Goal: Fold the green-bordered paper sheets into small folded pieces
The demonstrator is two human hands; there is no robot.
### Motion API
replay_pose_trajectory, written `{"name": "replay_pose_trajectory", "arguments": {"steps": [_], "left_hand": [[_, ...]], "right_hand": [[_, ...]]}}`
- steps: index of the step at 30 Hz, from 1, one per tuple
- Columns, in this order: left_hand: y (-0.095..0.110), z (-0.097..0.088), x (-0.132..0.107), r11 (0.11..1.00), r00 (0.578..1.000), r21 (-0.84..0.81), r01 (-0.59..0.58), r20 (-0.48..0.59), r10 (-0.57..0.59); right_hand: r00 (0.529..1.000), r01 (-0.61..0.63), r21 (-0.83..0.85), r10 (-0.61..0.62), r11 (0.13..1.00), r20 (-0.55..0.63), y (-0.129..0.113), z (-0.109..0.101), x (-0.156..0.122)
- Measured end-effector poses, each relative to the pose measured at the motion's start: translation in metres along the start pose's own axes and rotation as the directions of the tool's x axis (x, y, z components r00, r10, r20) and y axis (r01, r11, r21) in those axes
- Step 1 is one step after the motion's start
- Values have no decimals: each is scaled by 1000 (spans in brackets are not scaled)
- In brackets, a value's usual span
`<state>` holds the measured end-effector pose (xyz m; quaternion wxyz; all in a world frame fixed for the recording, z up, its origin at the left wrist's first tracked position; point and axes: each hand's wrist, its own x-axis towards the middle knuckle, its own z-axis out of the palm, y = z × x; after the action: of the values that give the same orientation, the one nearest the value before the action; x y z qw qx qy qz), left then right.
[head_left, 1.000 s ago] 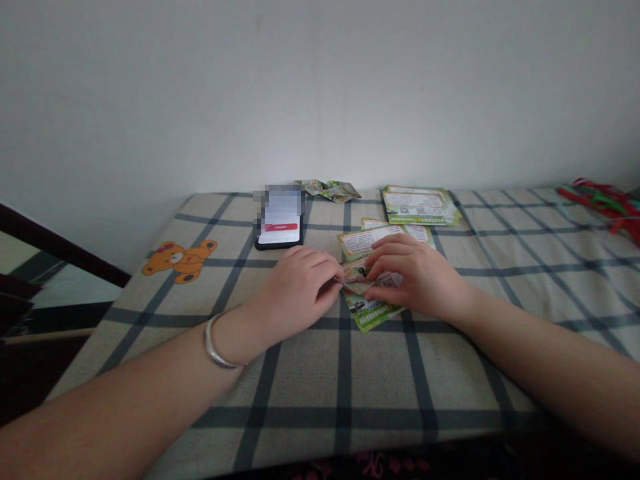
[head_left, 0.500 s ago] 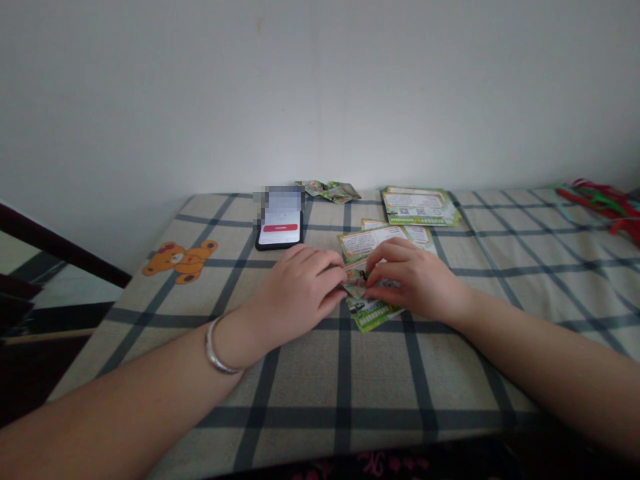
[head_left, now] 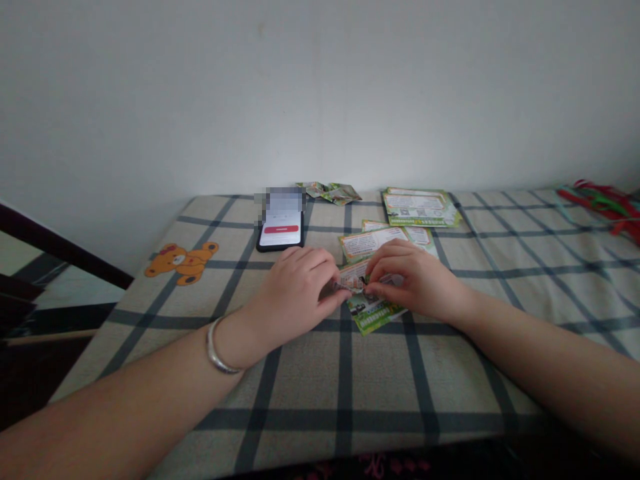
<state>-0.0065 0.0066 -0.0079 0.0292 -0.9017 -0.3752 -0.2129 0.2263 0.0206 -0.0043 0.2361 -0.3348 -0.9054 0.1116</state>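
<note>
Both my hands meet at the middle of a checked cloth. My left hand (head_left: 295,293), with a silver bangle on its wrist, and my right hand (head_left: 417,280) each pinch one end of a small folded green paper leaflet (head_left: 353,285), held just above the cloth. Under it lies a flat green leaflet (head_left: 373,315). More green and orange leaflets (head_left: 373,240) lie just beyond my right hand.
A phone (head_left: 281,228) with a lit screen lies behind my left hand. A leaflet stack (head_left: 419,205) and several folded leaflets (head_left: 333,192) sit near the wall. Red and green strips (head_left: 607,203) lie far right. A bear print (head_left: 181,260) marks the cloth's left.
My fingers have drawn closer together on the folded leaflet, which now looks narrower. The hands stayed in the same place.
</note>
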Motion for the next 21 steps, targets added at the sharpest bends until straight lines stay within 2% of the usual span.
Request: {"name": "replay_pose_trajectory", "arguments": {"steps": [14,21], "left_hand": [[-5,3,3,990,998,-129,62,22,-60],[-5,5,3,966,995,-241,98,18,-97]], "right_hand": [[990,-141,15,141,990,-6,-3,2,2],[996,-86,6,86,996,-18,-2,3,2]]}}
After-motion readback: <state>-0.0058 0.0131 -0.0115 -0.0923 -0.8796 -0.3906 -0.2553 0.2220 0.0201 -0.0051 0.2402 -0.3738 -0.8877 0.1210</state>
